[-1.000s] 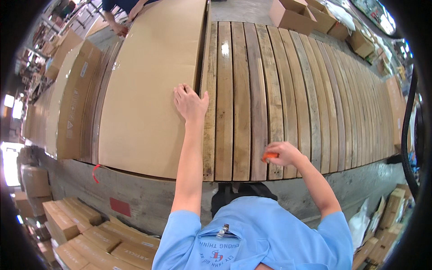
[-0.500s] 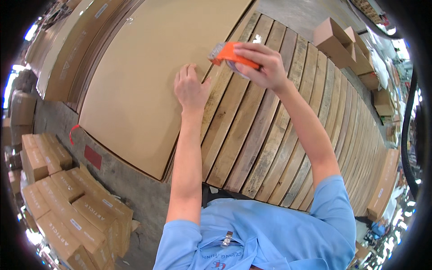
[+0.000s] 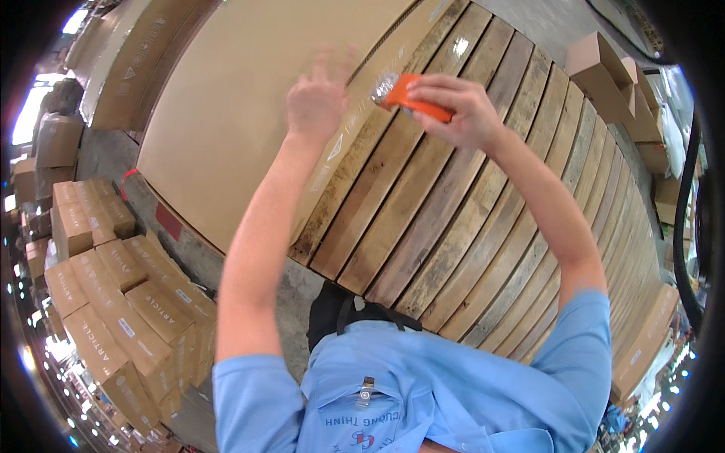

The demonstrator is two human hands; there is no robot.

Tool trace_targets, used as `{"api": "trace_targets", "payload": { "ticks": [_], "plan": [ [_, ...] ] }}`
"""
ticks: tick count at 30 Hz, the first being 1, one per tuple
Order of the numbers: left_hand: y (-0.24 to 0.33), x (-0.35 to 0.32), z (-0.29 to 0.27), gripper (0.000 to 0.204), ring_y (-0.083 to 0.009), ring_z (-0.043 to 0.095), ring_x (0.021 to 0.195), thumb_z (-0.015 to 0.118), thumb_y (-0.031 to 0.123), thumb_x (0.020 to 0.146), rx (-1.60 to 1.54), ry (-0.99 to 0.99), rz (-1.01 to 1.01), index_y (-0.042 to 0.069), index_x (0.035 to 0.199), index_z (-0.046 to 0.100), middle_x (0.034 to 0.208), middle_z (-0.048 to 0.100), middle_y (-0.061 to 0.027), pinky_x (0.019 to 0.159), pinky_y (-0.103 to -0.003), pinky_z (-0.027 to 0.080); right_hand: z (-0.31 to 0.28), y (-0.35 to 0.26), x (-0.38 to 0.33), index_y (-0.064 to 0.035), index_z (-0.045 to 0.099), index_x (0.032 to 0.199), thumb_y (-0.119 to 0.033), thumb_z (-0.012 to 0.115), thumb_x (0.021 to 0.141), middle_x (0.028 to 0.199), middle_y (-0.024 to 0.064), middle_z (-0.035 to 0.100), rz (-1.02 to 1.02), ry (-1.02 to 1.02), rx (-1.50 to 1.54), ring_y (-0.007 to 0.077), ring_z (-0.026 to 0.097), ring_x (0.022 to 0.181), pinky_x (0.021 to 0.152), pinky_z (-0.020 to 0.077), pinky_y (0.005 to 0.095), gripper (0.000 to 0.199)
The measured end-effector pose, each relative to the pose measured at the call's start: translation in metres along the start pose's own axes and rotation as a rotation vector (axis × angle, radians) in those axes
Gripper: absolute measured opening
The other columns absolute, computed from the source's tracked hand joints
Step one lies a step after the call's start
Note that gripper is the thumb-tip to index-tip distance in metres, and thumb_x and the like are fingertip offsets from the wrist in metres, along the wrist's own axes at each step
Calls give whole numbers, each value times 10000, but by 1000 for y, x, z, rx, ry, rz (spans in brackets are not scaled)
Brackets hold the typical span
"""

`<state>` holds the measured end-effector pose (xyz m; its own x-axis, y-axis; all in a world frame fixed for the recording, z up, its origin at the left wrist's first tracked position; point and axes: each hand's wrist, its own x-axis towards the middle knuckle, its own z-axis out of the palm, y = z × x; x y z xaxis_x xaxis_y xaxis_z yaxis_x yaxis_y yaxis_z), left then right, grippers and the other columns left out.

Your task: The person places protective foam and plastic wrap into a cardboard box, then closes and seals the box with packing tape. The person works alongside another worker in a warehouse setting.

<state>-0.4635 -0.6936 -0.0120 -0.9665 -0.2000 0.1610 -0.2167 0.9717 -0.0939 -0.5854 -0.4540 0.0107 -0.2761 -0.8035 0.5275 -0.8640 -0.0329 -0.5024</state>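
A large flat brown cardboard sheet [image 3: 249,98] lies on a slatted wooden platform [image 3: 461,219]. My left hand [image 3: 317,98] hovers over the sheet's right edge with fingers spread and blurred, holding nothing. My right hand [image 3: 461,109] is raised just right of it, closed around an orange tape dispenser [image 3: 408,98] with a clear strip at its tip, above the sheet's edge.
Stacked brown cartons [image 3: 113,302] stand at the lower left. More cardboard sheets [image 3: 128,53] lie at the upper left. Open boxes [image 3: 604,68] sit at the upper right beyond the slats, and a flat carton [image 3: 642,347] lies at the right edge.
My right hand has carried the orange dispenser up from the near slats to the sheet's edge. My left hand has lifted off the cardboard and spread.
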Motion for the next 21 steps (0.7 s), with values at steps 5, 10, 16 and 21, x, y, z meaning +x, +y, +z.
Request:
{"api": "trace_targets", "payload": {
  "ticks": [5, 10, 16, 21],
  "plan": [
    [20, 23, -2, 693, -379, 388, 1507, 590, 265, 1000, 477, -256, 346, 189, 1644, 347, 1754, 162, -92, 1187, -490, 391, 21, 7, 25, -30, 771, 1049, -145, 776, 817, 1109, 111, 750, 44, -12, 40, 291, 744, 903, 788, 614, 374, 259],
    [33, 16, 25, 684, -355, 145, 1611, 490, 354, 1051, 943, -166, 451, 87, 1651, 298, 1772, 87, -70, 1296, -512, 43, 61, 17, -6, -66, 794, 870, -224, 725, 794, 899, 178, 759, 326, -1065, -475, 376, 727, 860, 737, 595, 453, 188],
    [57, -143, 92, 469, -341, 402, 1499, 582, 266, 1003, 324, -499, 306, 47, 1417, 604, 1578, 496, -159, 1246, -519, 216, 29, -80, -165, -31, 689, 731, -215, 692, 774, 777, 178, 677, 651, -532, 86, 374, 697, 786, 698, 562, 460, 189],
    [69, -328, 51, 375, -342, 476, 1448, 702, 298, 934, -658, -301, 183, 55, 1215, 755, 1462, 626, -109, 1207, -470, 301, 36, -143, -273, -40, 743, 803, -223, 689, 785, 799, 163, 683, 775, -848, -108, 372, 695, 775, 722, 574, 463, 192]
  ]
}}
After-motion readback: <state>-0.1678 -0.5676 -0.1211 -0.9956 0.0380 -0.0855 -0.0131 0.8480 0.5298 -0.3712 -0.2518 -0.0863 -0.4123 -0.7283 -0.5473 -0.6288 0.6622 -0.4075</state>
